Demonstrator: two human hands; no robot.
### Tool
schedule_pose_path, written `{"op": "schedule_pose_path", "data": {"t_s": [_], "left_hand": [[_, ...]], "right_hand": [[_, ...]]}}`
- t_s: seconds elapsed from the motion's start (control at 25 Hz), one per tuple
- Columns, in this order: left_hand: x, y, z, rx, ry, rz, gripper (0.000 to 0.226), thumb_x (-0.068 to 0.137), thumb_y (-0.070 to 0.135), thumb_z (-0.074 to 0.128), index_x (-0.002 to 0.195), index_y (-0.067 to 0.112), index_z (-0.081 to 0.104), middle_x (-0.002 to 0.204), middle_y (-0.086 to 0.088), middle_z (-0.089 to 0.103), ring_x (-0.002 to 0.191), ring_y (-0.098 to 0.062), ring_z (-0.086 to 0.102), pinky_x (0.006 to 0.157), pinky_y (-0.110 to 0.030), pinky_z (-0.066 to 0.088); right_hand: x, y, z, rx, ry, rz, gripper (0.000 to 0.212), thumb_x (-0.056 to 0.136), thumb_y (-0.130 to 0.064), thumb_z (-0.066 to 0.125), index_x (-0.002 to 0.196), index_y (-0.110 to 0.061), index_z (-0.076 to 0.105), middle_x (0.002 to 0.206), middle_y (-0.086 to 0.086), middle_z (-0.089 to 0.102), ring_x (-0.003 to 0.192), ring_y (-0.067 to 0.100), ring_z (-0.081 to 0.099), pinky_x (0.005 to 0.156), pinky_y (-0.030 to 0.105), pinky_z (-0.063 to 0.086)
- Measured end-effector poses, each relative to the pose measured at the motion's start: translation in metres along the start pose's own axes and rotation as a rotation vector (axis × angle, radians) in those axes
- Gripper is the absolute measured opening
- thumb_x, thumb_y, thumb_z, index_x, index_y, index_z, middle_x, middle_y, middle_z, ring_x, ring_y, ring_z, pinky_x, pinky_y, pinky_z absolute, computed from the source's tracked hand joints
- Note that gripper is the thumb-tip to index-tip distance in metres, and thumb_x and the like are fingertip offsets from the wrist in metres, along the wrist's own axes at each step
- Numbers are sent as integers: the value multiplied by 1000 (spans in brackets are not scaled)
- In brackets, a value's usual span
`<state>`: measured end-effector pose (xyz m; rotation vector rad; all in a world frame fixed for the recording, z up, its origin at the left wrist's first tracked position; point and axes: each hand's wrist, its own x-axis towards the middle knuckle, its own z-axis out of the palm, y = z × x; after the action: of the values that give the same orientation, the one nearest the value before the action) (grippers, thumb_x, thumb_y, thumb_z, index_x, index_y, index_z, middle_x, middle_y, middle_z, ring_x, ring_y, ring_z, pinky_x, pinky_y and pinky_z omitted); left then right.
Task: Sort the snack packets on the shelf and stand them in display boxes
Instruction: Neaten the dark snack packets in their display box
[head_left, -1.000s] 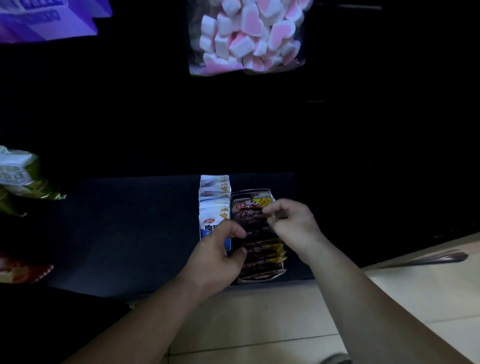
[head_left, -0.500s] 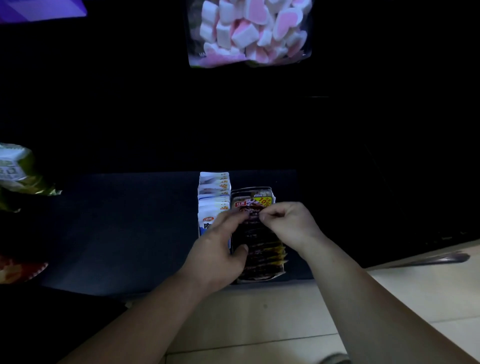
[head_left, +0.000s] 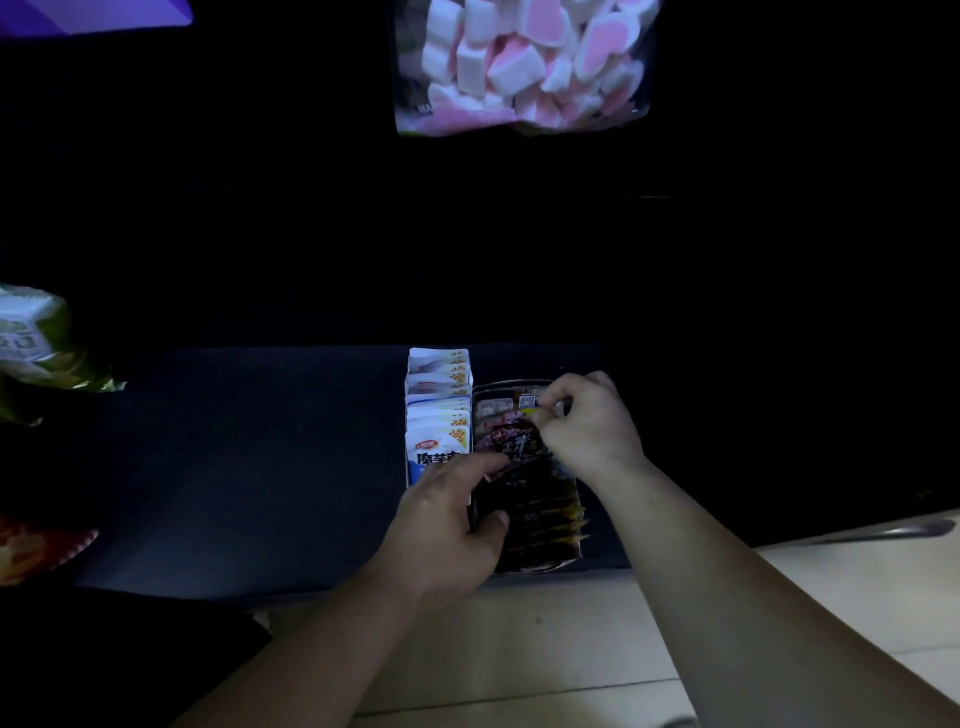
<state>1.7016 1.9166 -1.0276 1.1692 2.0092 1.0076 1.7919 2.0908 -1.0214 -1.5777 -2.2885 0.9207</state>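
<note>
Both hands are working at the dark open-topped display box (head_left: 540, 568), which sits at the near edge of the dark shelf (head_left: 234, 457), dead centre in my view. The right hand (head_left: 587, 431) has its fingertips closed in a pinch on the top right corner of a dark glossy snack packet (head_left: 511, 441), which leans in the box at about eight o'clock from that hand. The left hand (head_left: 447, 525) curls forefinger and thumb round the left edge of the row of dark packets (head_left: 545, 519), bracing it. That row runs twelve to six, and the pinched packet faces across it. I'd judge the left hand is nearer the gap, so it parts the row while the right seats the packet upright. White-and-blue packets (head_left: 439, 415) stand just beside the box, at nine o'clock.
</note>
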Motion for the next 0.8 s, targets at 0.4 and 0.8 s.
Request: {"op": "schedule_pose_path", "data": {"t_s": [0.4,0.8], "left_hand": [[11,0,-1,-1,114,57,56,91,23,66,142,38,49,133,31,44,122,5,47,98,-19,45],[4,-5,3,106,-40,11,48,89,55,47,132,40,62,124,27,60,123,0,43,110,-42,35]], "right_hand": [[-15,16,-32,162,-359,-26,20,97,-24,68,80,-33,72,112,-10,47,108,11,52,94,27,41],[1,-1,-10,53,-97,-20,29,96,-28,67,124,-33,65,118,-8,47,101,13,58,89,29,52]]}}
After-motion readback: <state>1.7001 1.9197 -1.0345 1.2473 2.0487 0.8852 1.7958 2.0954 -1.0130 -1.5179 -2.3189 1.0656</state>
